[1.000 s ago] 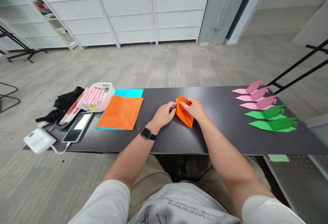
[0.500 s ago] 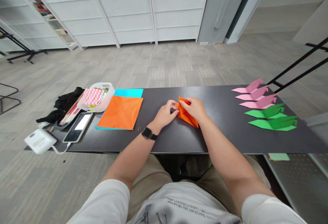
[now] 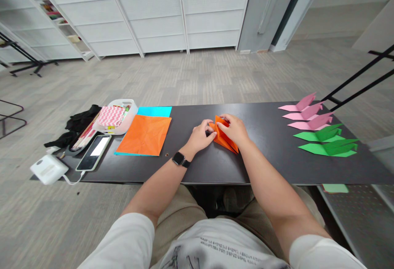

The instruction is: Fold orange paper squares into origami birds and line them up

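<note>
Right hand (image 3: pixel 235 131) grips folded paper (image 3: pixel 225 141) at dark table (image 3: pixel 267 150), carpet (image 3: pixel 200 76) beyond.

Office-like room: carpet (image 3: pixel 172 76), white shelving (image 3: pixel 154 8)

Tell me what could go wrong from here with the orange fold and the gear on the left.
Slip or crease: the right hand grips the folded orange paper while the left hand is at its left edge, so an uneven pull might distort it.

Snag: the white cable loops at the near edge of the table; catching it could drag the phone.
</note>
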`<action>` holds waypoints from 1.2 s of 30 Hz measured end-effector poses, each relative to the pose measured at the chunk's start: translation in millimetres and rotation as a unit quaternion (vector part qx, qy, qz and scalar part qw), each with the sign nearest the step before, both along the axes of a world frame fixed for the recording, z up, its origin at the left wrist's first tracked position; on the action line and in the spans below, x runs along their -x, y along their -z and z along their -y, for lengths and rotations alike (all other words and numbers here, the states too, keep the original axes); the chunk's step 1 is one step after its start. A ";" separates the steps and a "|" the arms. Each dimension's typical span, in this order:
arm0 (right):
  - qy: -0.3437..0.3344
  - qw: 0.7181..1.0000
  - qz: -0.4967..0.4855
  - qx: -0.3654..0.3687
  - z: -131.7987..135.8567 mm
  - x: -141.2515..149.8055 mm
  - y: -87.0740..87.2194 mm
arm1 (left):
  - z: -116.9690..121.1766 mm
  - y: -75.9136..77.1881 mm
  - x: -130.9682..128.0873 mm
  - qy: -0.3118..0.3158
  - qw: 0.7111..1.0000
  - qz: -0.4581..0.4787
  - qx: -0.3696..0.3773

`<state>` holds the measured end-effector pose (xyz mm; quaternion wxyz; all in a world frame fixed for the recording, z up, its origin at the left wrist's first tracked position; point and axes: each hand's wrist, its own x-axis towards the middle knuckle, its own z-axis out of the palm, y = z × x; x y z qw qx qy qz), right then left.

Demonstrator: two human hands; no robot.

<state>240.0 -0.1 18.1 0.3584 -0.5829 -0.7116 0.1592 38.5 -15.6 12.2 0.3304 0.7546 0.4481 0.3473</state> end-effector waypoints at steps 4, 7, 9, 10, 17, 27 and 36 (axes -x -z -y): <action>-0.009 1.000 0.001 0.014 0.1 -0.2 -0.9 | -1.5 0.0 -3.3 -0.022 1.000 -0.007 0.013; -0.001 1.000 -0.027 -0.003 0.4 -2.5 -2.2 | -2.2 -1.0 -2.5 -0.054 0.998 -0.021 0.019; 0.015 0.998 -0.042 -0.035 2.0 -4.8 -4.2 | -3.2 -1.6 -0.2 -0.087 0.995 -0.039 0.013; 0.020 0.997 -0.041 -0.055 3.7 -5.9 -5.5 | -4.0 -1.6 1.3 -0.104 0.993 -0.053 0.006; -0.062 0.988 0.076 -0.117 25.4 -2.8 -9.1 | -13.9 0.2 11.2 -0.208 0.964 -0.166 -0.028; -0.088 0.971 0.213 -0.063 25.8 2.4 4.1 | -11.8 0.7 15.0 -0.179 0.932 -0.292 -0.117; -0.025 0.972 0.231 -0.043 23.3 -9.1 6.8 | 0.7 -1.4 9.1 0.030 0.943 -0.278 -0.179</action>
